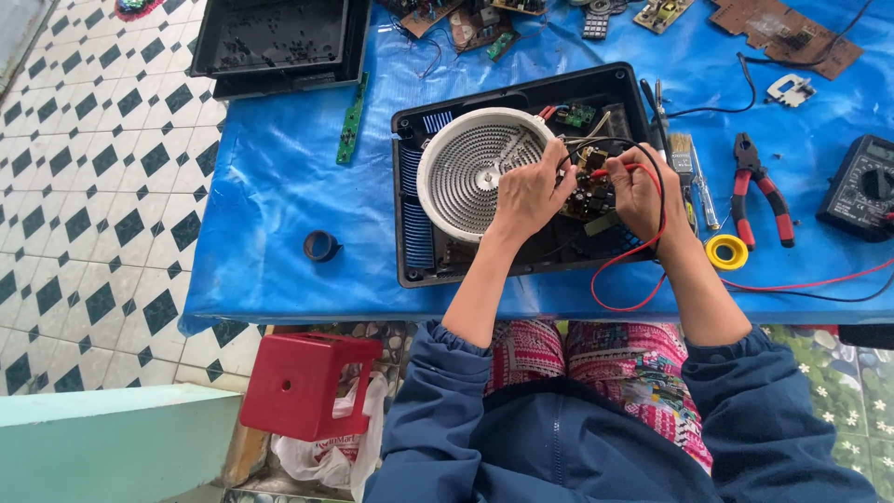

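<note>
At the lower left of the frame a red plastic stool [309, 384] is standing on the floor, and above it a roll of black tape [321, 246] is lying on the blue-covered surface [270, 177]. A narrow green circuit strip [351, 119] is lying higher up, below a black tray [279, 42] in the upper left.

In the middle, the opened black cooker casing [414, 228] is sitting on the surface with its round white heating coil [470, 168] exposed. The left hand [529, 196] is resting over the coil's right edge, its fingers pinching a black probe lead down toward the small circuit board [589, 186] in the casing's right half. The right hand [644, 191] is gripping the red probe [616, 170], tip pointing at the same board.

It seems the board is being tested; doing this well would probably mean holding both tips steady on separate contacts, keeping them from bridging neighbouring pins, and keeping the red wire [633, 270] from snagging.

Further right, a brush [681, 152], a yellow tape roll [726, 251] and red-handled pliers [759, 191] are lying beside the casing, and a black meter [861, 186] is sitting at the right edge.
</note>
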